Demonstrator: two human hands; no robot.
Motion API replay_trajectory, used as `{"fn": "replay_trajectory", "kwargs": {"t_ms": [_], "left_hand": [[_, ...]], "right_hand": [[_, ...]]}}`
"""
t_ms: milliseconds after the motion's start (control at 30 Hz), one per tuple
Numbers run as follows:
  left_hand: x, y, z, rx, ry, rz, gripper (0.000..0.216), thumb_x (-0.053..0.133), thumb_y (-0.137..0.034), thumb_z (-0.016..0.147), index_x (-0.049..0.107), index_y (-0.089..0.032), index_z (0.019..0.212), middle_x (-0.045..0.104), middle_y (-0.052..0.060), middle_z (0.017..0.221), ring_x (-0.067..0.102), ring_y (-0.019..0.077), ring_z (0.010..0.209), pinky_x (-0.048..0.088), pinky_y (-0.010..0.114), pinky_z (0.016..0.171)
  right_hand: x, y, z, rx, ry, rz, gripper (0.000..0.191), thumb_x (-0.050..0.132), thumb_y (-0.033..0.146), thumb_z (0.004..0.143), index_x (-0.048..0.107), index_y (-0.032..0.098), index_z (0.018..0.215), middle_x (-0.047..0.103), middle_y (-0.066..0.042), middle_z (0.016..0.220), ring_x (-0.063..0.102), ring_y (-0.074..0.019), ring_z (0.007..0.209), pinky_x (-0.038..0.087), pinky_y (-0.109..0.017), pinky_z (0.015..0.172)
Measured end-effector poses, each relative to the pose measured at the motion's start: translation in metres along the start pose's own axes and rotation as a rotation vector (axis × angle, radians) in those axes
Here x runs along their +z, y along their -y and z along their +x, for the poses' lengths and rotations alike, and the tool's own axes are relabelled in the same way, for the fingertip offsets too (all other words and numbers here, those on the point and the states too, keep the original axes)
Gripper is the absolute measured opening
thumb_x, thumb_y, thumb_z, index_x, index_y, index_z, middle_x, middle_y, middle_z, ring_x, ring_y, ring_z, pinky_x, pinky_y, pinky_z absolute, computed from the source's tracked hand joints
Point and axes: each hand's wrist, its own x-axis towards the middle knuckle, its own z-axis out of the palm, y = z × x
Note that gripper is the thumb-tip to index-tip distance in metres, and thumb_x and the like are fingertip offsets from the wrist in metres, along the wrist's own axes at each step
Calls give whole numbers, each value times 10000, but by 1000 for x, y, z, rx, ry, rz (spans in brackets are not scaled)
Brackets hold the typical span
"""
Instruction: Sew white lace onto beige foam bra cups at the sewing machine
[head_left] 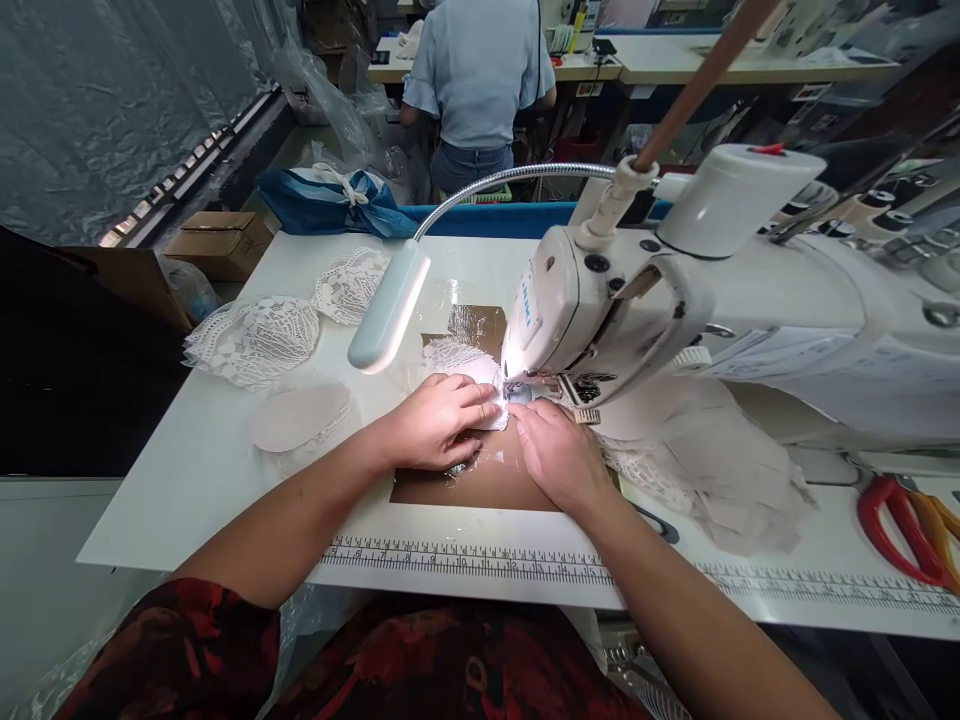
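Note:
A small white lace piece [491,402] lies under the needle area of a white sewing machine [559,300], lit brightly by a lamp. My left hand [442,420] rests over the piece from the left, index and middle fingers pressing on it and the other fingers curled in. From the right, my right hand [555,445] pinches at the edge of the piece, fingertips just in front of the presser foot [517,392]. Both hands lie over a brown taped patch [480,490] on the machine's table. The needle itself is too small to make out.
White lace cups [259,335] and a round pale pad [300,418] lie on the left. Sheer pale pieces [735,470] are heaped beneath the machine arm, with red-handled scissors [896,530] farther right. A lamp [390,305] hangs over the table. A person [484,90] sits beyond.

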Motion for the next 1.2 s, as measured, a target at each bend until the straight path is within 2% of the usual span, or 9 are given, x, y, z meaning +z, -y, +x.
{"fn": "replay_trajectory", "kwargs": {"t_ms": [167,367,500,633,733,867,933,1067,1200], "left_hand": [[-6,6,-4,42,16,-18,355,552,-157,783,644,-177,1125,572,108,1309,538,269,1107,447,402,904],[13,11,7,2,-134,-94,255,432,-237,957,671,-149,942,697,88,1037,614,200,935,476,328,828],[13,10,12,-41,-124,-261,255,429,-273,962,643,-146,910,690,66,912,613,173,891,477,294,835],[5,7,10,-56,-80,-218,147,494,-203,865,607,-151,943,666,66,930,598,198,890,474,314,814],[6,5,8,-26,-81,-76,319,547,-134,730,569,-146,1048,642,90,1037,584,240,947,462,353,830],[15,8,11,48,-151,34,215,401,-149,893,589,-153,998,644,90,997,594,203,875,468,316,743],[17,12,12,73,-176,16,258,359,-219,962,609,-161,931,659,71,918,603,178,816,471,289,704],[15,19,11,102,-211,-173,260,424,-306,976,639,-160,962,686,70,951,619,170,915,489,284,807],[11,21,13,136,-185,-285,281,430,-299,975,655,-149,896,692,82,938,609,175,960,481,301,870]], "right_hand": [[-1,1,-1,37,0,73,307,431,184,904,672,196,1093,708,-58,946,625,-202,823,413,-295,692],[-2,8,1,54,18,56,298,472,208,904,655,214,1140,699,-39,1042,629,-181,758,397,-286,631],[-3,12,7,67,66,48,280,486,240,906,645,220,1136,699,-37,1010,615,-179,727,361,-280,586],[-4,11,12,75,88,122,260,435,325,941,662,216,876,679,-28,857,590,-164,712,334,-261,574],[-5,9,14,76,66,220,289,419,329,944,622,214,774,636,-8,769,565,-144,701,333,-240,590],[-6,7,14,92,50,267,340,406,340,940,588,206,685,605,-5,716,536,-137,659,313,-238,567],[-6,6,13,83,41,307,347,392,338,945,618,208,715,614,-7,727,554,-139,682,328,-236,578],[-2,5,11,90,2,354,181,513,298,884,673,236,940,656,-2,848,590,-139,731,368,-235,609],[0,8,11,92,-10,339,145,532,250,867,671,227,903,660,-10,897,585,-135,726,367,-234,603]]}}
